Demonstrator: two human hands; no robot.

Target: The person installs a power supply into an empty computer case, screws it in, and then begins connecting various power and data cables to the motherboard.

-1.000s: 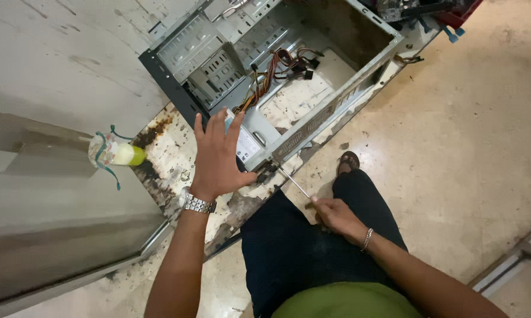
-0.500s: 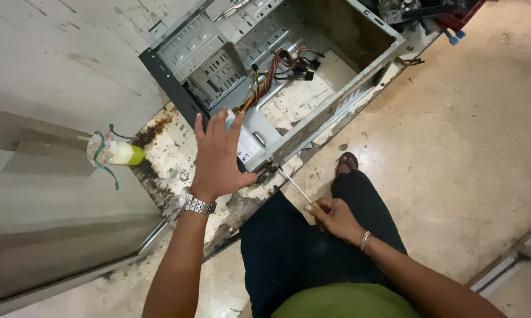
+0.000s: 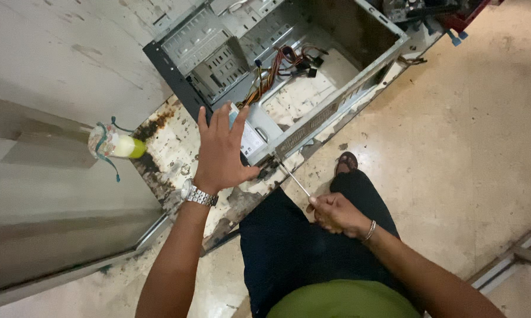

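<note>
An open metal computer case (image 3: 360,76) lies on a worn white table (image 3: 171,141), with coloured wires (image 3: 277,70) and a grey power supply box (image 3: 254,135) inside. My left hand (image 3: 221,150), with a metal wristwatch, hovers flat and open-fingered over the near corner of the case beside the power supply. My right hand (image 3: 336,213) grips the handle of a thin screwdriver (image 3: 292,178), whose tip points at the case's rear edge.
A small plastic bottle with yellow-green liquid and a teal cord (image 3: 112,144) stands on the table's left. A grey metal panel (image 3: 47,200) lies at the left. My dark trousers and a sandalled foot (image 3: 347,160) are over the beige floor.
My left hand's fingers have drawn closer together and it has stayed above the case corner. My right hand with the screwdriver has barely shifted.
</note>
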